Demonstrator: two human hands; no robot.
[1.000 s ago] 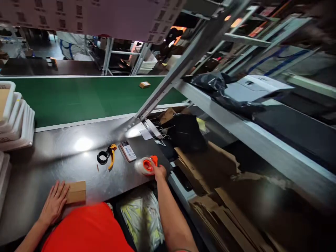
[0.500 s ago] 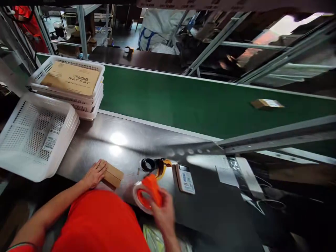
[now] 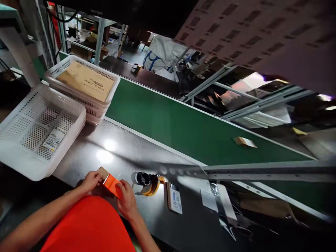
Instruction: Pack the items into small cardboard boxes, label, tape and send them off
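A small brown cardboard box [image 3: 103, 172] lies at the near edge of the dark steel table [image 3: 126, 154]. My left hand [image 3: 90, 181] is curled over its left end. My right hand [image 3: 126, 200] grips an orange tape dispenser [image 3: 111, 184] and presses it against the box's right side. Just to the right lie a black tape roll on a yellow holder [image 3: 147, 181] and a small white device with a label [image 3: 174, 198].
Two stacks of white perforated baskets stand at the left: the near basket [image 3: 39, 136] holds a label, the far basket [image 3: 84, 84] a brown carton. A green conveyor belt [image 3: 183, 129] runs behind the table and carries a small box [image 3: 244, 141]. A metal bar [image 3: 262, 169] crosses at right.
My right hand carried the orange tape dispenser from the table's right side over to the box under my left hand. The view swung left.
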